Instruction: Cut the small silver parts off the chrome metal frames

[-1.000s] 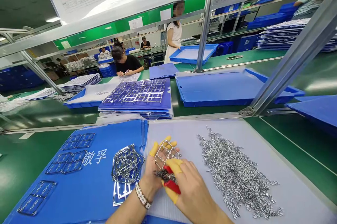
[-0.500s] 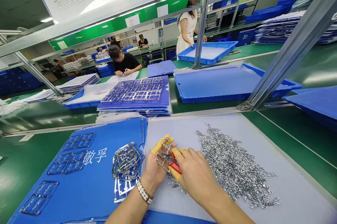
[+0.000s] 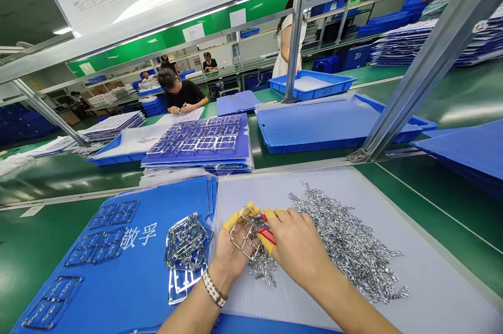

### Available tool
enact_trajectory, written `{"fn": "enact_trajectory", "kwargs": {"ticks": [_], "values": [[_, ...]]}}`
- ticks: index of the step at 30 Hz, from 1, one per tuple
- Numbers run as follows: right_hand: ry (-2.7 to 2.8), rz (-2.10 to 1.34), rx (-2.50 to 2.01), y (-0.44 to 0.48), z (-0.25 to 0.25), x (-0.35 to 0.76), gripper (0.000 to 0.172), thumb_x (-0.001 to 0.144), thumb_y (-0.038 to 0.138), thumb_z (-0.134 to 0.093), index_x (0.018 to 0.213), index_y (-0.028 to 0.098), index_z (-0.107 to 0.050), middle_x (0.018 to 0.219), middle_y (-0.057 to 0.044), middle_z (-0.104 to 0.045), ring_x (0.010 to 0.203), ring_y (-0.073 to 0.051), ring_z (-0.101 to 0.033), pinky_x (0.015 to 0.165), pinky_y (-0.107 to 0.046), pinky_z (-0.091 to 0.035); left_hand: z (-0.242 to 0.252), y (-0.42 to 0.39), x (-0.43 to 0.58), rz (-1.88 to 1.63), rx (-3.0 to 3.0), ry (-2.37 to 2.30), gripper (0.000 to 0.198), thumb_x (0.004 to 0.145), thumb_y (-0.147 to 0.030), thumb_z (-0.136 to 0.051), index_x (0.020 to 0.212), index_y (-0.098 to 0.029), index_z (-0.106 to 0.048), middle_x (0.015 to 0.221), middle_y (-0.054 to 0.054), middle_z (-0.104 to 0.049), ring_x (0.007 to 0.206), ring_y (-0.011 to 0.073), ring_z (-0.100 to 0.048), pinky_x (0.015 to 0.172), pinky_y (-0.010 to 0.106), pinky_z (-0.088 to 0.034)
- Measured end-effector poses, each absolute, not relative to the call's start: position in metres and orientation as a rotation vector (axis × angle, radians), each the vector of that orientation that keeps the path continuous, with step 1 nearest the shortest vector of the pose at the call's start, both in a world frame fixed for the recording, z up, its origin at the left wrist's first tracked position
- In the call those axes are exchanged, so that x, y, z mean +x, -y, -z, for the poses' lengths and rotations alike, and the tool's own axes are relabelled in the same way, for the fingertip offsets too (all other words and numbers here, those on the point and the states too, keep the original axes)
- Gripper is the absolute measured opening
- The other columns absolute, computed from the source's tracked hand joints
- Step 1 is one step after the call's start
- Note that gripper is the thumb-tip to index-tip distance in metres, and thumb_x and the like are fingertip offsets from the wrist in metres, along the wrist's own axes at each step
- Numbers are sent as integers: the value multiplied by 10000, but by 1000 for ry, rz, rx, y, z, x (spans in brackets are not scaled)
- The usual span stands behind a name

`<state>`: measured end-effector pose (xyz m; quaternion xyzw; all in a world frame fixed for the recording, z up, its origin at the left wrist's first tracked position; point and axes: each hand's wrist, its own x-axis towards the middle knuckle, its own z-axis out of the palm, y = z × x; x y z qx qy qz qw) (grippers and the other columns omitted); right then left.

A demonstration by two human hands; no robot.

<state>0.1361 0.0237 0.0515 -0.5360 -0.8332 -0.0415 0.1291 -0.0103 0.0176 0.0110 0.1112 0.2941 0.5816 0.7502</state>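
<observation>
- The left hand (image 3: 231, 253) is closed in a firm pinch on a small silver metal frame (image 3: 240, 242), with yellow finger cots (image 3: 231, 221) over the fingertips. The right hand (image 3: 298, 245) is wrapped around red-handled cutters (image 3: 268, 236), whose nose sits at the frame's upper corner, partly hidden by the fingers.
- The frame is held up between both hands, above a white corrugated sheet (image 3: 251, 302) and just left of a heap of small metal pieces.
- Far left, a blue plastic sheet (image 3: 129, 281) carries rows of flat metal frames (image 3: 102, 213) and white printed characters (image 3: 138, 235).
- Beside it, a loose stack of silver frames (image 3: 188, 242) lies at the sheet's edge, just left of the beaded bracelet (image 3: 213, 288) on the left wrist.
- To the right, the heap of small metal pieces (image 3: 349, 242) spreads across the white sheet.
- Good practice here, to my eye: keep the pinch close to the cutters so the frame cannot flex, and keep it clear of the heap.
</observation>
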Motion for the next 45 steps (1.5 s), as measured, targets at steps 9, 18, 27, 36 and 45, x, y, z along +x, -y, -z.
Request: {"fn": "enact_trajectory", "kwargs": {"ticks": [9,18,27,36,45], "values": [[2485,113,-1585,-27,-53,132,223,833,306,-640,1022,187,-638,867,-59,-669,823,-250,-593,696,-359,-341,-6,-15,-8,-1318,368,-766,322,830,-271,-608,1126,-160,-673,1194,103,-639,1141,250,-535,797,294,-487],[2432,178,-1596,-20,-44,153,224,798,315,-674,980,191,-631,851,-56,-657,837,-250,-572,698,-356,-310,-10,-19,-13,-1253,297,-643,261,864,-278,-548,1057,-163,-681,1223,105,-621,1135,305,-554,814,427,-518],[2439,144,-1631,-16,-39,149,229,810,334,-652,978,182,-615,882,-58,-642,861,-250,-539,719,-361,-290,-12,-19,-12,-1255,281,-600,279,900,-294,-481,1042,-149,-672,1234,119,-616,1193,321,-519,772,405,-524],[2482,183,-1646,-15,-42,143,164,820,269,-634,955,177,-629,844,-79,-637,822,-257,-548,675,-374,-306,-7,-17,-10,-1302,321,-673,266,843,-266,-557,1057,-161,-676,1286,118,-583,1224,330,-492,816,407,-520],[2482,240,-1617,-11,-43,144,209,797,129,-615,1002,169,-628,808,-64,-642,778,-232,-575,673,-363,-328,-9,-19,-15,-1321,318,-691,276,854,-293,-548,1073,-175,-670,1306,103,-570,1213,318,-507,788,391,-531]]}}
